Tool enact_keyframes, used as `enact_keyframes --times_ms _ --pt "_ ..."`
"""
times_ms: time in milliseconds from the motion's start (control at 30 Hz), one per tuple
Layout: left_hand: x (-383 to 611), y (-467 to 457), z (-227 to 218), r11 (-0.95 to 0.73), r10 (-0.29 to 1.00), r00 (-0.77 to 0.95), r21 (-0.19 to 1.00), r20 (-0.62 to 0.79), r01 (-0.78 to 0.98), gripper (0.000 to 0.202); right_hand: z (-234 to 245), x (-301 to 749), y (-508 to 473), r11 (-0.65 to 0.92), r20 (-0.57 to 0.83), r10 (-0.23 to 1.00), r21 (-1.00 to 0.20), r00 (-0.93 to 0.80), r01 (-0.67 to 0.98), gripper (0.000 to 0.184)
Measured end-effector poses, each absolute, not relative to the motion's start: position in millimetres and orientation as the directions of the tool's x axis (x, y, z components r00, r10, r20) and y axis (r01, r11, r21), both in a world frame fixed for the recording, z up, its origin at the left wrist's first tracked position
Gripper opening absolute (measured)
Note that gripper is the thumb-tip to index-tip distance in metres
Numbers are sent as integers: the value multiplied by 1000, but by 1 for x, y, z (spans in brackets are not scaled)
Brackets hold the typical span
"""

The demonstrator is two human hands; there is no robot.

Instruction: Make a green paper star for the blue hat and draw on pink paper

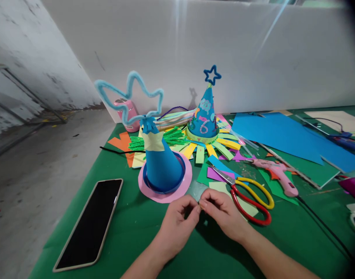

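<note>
My left hand [179, 219] and my right hand [223, 213] meet over the green table, thumbs and forefingers pinched together. Whatever sits between the fingertips is too small to make out. Just beyond my left hand stands a blue paper cone hat [161, 166] with a pink brim [161, 197]. It bears a pale yellow paper star [154, 141] and a large light-blue fuzzy star outline [148, 91] on top. Beside my right hand lie scissors [249, 192] with one yellow and one red handle, over paper scraps. A clear plastic piece [196, 190] shows behind the fingertips.
A second cone hat [204, 116] with a 6 stands at the back. A phone [91, 223] lies left, a pink glue gun [277, 172] with a black cord right. Green pipe cleaners [175, 136], blue sheets [270, 133] and a pink container [129, 116] are further back.
</note>
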State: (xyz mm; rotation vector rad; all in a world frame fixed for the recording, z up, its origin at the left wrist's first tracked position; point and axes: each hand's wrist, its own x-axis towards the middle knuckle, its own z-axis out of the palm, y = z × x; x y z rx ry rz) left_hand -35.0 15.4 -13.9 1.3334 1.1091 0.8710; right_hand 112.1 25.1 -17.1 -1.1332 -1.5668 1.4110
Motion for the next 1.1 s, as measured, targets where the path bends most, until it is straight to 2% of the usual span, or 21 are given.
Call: enact_keyframes --times_ms 100,233,500,700,933,1100 --pt "-35 15 -13 116 944 302 991 -130 64 22 -16 110 24 66 8 946 -984 -324 167 22" --pt "-35 15 -11 161 948 276 987 -158 12 23 -18 109 23 48 -11 947 -984 -322 174 27" --pt "-36 17 -14 246 945 238 967 -224 -67 20 -22 114 26 -172 -159 942 -985 -294 -17 34" --pt "-34 18 -13 210 958 206 977 -199 -35 20 -18 112 27 -149 -155 922 -988 -355 44 24" --pt "-34 17 -20 270 952 188 952 -242 -143 16 -22 109 25 -113 -114 966 -993 -234 16 23" --pt "-35 19 -19 258 956 158 965 -247 -50 20 -19 110 25 -136 -138 951 -990 -276 27 23"
